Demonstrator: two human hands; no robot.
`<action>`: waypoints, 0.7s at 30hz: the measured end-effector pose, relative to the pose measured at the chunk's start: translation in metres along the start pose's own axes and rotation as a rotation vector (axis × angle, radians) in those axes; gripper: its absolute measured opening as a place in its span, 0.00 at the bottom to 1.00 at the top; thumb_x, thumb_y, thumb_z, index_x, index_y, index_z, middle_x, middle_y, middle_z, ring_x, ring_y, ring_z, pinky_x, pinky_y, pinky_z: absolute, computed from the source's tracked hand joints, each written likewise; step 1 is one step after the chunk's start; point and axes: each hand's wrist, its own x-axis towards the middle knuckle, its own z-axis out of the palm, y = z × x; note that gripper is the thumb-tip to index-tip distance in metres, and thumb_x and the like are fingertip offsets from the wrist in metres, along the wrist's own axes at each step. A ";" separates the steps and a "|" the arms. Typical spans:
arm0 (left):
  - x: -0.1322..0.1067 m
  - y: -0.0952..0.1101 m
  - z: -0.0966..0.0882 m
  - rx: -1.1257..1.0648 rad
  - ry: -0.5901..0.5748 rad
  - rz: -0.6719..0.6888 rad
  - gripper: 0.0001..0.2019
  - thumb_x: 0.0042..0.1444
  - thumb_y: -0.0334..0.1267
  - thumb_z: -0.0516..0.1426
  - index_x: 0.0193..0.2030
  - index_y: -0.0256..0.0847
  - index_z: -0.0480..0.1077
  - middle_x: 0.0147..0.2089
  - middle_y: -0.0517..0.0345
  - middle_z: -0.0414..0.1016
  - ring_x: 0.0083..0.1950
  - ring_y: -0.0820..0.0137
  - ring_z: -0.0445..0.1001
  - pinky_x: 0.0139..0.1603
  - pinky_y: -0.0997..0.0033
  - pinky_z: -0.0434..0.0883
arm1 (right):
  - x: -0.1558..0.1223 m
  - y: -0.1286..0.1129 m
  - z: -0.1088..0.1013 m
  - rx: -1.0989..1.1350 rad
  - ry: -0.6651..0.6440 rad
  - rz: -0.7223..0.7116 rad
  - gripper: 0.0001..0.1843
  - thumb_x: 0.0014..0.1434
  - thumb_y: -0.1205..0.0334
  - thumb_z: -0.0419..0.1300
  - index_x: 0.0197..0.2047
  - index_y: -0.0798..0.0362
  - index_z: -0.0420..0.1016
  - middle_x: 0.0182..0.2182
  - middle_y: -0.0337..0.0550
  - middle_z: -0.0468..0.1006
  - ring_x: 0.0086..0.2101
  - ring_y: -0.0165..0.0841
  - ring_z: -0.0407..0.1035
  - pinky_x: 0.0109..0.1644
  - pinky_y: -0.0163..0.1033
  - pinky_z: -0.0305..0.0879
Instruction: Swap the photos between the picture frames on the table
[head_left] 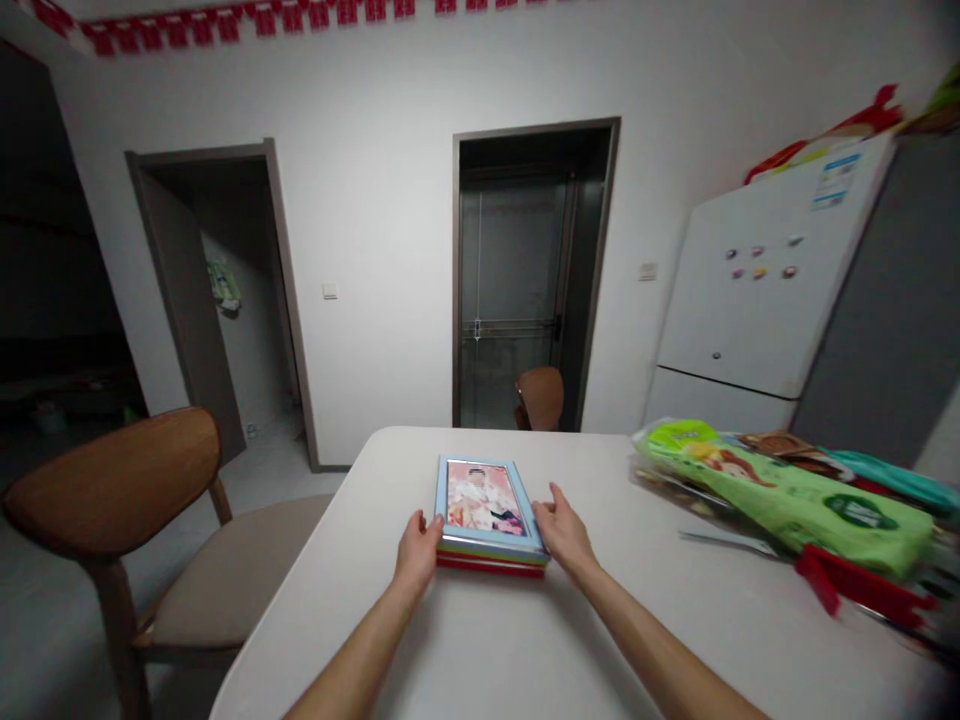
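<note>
Picture frames (487,505) lie in a low pile, and I place everything by that pile. White table (487,655) spreads out on every side of it. Well beyond and to the right of the pile stands a fridge (742,300); to its left, past the table's edge, stands a wooden chair (124,485). On the tabletop, well to the right of the pile, lies a green packet (780,490).

The left hand (418,552) is at the pile's near left corner, its thumb against the edge and the other fingers loosely bent alongside. The right hand (565,530) is at the right edge, half open, thumb by the frame and index finger pointing away, free of it. Neither hand is closed round anything that I can see; whether any fingertip reaches beneath, I cannot tell.

From where I stand, the step in hand looks like steadying or squaring the pile, whose blue top layer sits roughly over the green and red edges below. As I judge it, the next move calls for even, gentle pressure from both sides, so no layer slides.
</note>
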 end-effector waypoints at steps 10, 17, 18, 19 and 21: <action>-0.082 0.121 0.018 -0.759 -0.553 0.326 0.38 0.42 0.30 0.56 0.59 0.48 0.41 0.23 0.71 0.61 0.22 0.80 0.61 0.25 0.78 0.61 | -0.103 -0.115 -0.028 0.939 -0.326 -0.421 0.39 0.44 0.69 0.52 0.58 0.40 0.43 0.16 0.27 0.55 0.18 0.23 0.49 0.22 0.30 0.49; -0.088 0.106 0.015 -0.805 -0.511 0.204 0.37 0.39 0.33 0.60 0.56 0.49 0.48 0.23 0.71 0.63 0.23 0.80 0.63 0.27 0.80 0.61 | -0.111 -0.105 -0.029 1.014 -0.338 -0.284 0.33 0.44 0.69 0.55 0.54 0.41 0.53 0.14 0.26 0.58 0.17 0.22 0.52 0.22 0.29 0.49; -0.085 0.104 0.014 -0.796 -0.474 0.144 0.33 0.38 0.37 0.61 0.52 0.48 0.53 0.22 0.71 0.64 0.22 0.81 0.62 0.25 0.82 0.60 | -0.110 -0.105 -0.029 1.036 -0.333 -0.227 0.26 0.45 0.66 0.55 0.50 0.44 0.60 0.14 0.27 0.59 0.17 0.22 0.52 0.21 0.29 0.48; -0.082 0.103 0.013 -0.778 -0.446 0.075 0.26 0.39 0.43 0.61 0.47 0.44 0.59 0.21 0.70 0.64 0.20 0.82 0.61 0.22 0.84 0.58 | -0.108 -0.105 -0.029 1.061 -0.331 -0.155 0.17 0.46 0.61 0.55 0.43 0.48 0.67 0.14 0.28 0.61 0.16 0.22 0.53 0.20 0.29 0.48; -0.075 0.100 0.011 -0.722 -0.444 -0.060 0.21 0.42 0.56 0.54 0.29 0.37 0.65 0.16 0.68 0.62 0.15 0.83 0.57 0.15 0.85 0.51 | -0.103 -0.106 -0.029 1.092 -0.364 0.001 0.16 0.48 0.51 0.52 0.24 0.54 0.69 0.14 0.33 0.63 0.14 0.21 0.52 0.18 0.29 0.48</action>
